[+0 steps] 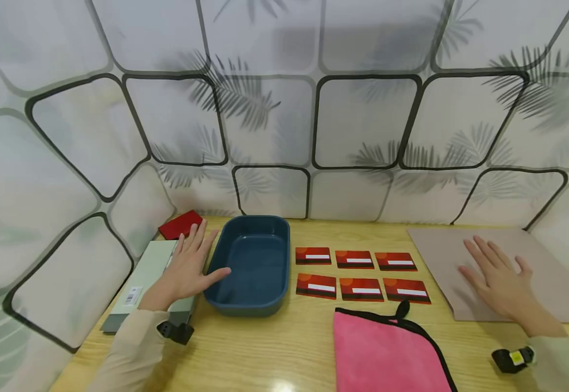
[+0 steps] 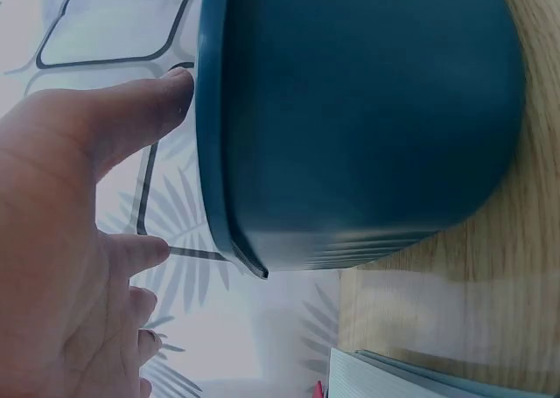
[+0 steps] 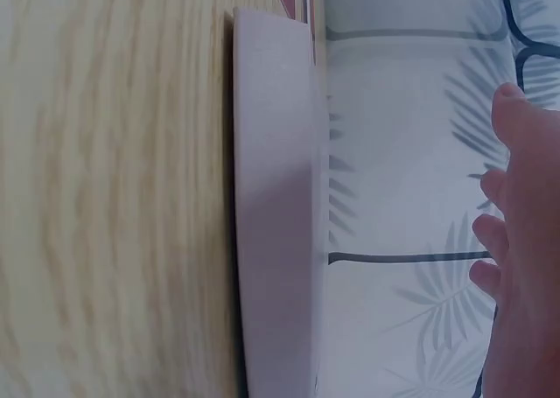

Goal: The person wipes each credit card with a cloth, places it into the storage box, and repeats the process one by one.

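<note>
My left hand, fingers spread and holding nothing, is raised between a pale green box and a dark blue basin. In the left wrist view its thumb is near the rim of the basin; whether they touch I cannot tell. My right hand is spread over a greyish-pink mat and grips nothing. The right wrist view shows these fingers raised above the mat. Between the hands, red cards with white strips lie in two rows of three.
A pink cloth with black edging and a loop lies at the front of the wooden table. Behind the green box is a red item. A patterned curtain-like sheet borders the back and left.
</note>
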Motion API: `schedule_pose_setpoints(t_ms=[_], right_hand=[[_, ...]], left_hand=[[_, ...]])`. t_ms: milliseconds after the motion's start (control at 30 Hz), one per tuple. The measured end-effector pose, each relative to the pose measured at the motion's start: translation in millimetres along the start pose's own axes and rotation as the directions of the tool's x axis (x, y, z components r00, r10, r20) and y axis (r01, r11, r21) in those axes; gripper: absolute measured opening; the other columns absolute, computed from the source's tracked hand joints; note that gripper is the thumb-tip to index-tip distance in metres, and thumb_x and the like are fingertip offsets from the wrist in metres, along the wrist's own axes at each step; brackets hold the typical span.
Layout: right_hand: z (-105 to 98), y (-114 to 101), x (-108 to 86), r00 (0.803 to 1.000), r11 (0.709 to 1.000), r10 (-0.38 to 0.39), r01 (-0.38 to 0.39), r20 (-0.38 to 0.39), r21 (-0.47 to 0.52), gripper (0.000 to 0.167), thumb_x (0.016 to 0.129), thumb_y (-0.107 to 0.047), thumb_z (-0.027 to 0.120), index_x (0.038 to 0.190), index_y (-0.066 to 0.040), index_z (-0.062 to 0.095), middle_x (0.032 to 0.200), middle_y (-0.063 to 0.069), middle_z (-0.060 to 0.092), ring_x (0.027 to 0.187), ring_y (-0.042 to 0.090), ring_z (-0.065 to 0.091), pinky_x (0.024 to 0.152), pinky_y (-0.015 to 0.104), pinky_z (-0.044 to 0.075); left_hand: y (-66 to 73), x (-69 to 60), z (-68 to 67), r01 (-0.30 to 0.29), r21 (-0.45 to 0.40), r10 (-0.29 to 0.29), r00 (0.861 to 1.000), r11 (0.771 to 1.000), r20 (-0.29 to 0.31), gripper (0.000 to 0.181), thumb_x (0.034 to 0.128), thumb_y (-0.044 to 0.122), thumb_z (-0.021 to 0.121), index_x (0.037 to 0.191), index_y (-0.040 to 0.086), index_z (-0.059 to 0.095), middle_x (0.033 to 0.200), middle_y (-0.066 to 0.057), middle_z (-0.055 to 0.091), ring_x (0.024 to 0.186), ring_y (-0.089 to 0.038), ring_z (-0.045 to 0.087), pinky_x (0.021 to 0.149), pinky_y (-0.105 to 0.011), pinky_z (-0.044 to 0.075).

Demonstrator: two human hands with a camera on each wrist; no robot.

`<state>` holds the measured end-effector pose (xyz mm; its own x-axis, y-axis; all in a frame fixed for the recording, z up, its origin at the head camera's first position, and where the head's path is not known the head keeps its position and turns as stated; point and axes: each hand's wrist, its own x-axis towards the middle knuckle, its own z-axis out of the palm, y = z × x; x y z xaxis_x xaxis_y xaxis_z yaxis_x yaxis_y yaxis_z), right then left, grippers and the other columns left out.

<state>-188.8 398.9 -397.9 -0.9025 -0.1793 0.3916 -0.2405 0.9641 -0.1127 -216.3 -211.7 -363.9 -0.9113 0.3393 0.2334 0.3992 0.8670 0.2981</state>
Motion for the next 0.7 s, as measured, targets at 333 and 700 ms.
schedule_pose_setpoints(t_ms=[333, 700], right_hand=[[5, -5, 5.1, 1.000, 1.000, -0.005, 0.005, -0.025, 0.027, 0.064, 0.101, -0.037, 0.044, 0.155, -0.015, 0.018, 0.160, 0.012, 0.018, 0.147, 0.033, 0.013, 0.102, 0.073, 0.005], [5, -10, 8.3, 0.999, 0.997, 0.006, -0.004, -0.034, 0.072, 0.063, 0.101, -0.034, 0.045, 0.153, -0.008, 0.021, 0.154, 0.020, 0.028, 0.142, 0.040, 0.023, 0.096, 0.070, 0.015]], left_hand=[[2.5, 3.6, -4.2, 0.003, 0.013, -0.003, 1.000, 1.000, -0.004, 0.091, 0.0850, 0.052, 0.062, 0.150, 0.000, 0.027, 0.160, -0.023, 0.005, 0.146, -0.044, 0.002, 0.116, -0.064, 0.001], [5.0, 8.3, -1.5, -0.016, -0.020, 0.016, 1.000, 1.000, 0.003, 0.088, 0.0863, 0.046, 0.063, 0.150, -0.001, 0.027, 0.159, -0.026, 0.006, 0.145, -0.047, 0.003, 0.115, -0.064, 0.007]])
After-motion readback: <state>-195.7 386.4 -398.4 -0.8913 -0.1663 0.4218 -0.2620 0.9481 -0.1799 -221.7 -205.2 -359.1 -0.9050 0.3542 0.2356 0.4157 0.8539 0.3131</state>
